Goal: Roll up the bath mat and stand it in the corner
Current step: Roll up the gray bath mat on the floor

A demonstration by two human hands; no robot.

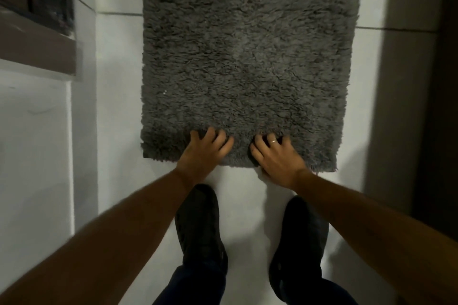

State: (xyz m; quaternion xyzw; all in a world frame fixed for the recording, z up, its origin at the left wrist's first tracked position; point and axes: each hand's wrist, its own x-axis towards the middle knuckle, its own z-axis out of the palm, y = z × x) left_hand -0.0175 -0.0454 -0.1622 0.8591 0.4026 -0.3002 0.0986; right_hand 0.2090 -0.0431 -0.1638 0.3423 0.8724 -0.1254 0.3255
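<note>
A shaggy grey bath mat [247, 57] lies flat on the white tiled floor, stretching away from me. My left hand [205, 150] rests on the mat's near edge, left of centre, fingers curled into the pile. My right hand [275, 155], with a ring on one finger, sits on the same edge just to the right, fingers also dug into the pile and the thumb side at the mat's border. The near edge still lies flat on the floor. Whether the fingers pinch the edge or only press on it is unclear.
My two dark shoes [200, 228] [300, 238] stand on the white floor [119, 106] just behind the mat. A white wall with a dark-framed opening [37, 39] is on the left. A shadowed wall and dark door edge [426, 106] run along the right.
</note>
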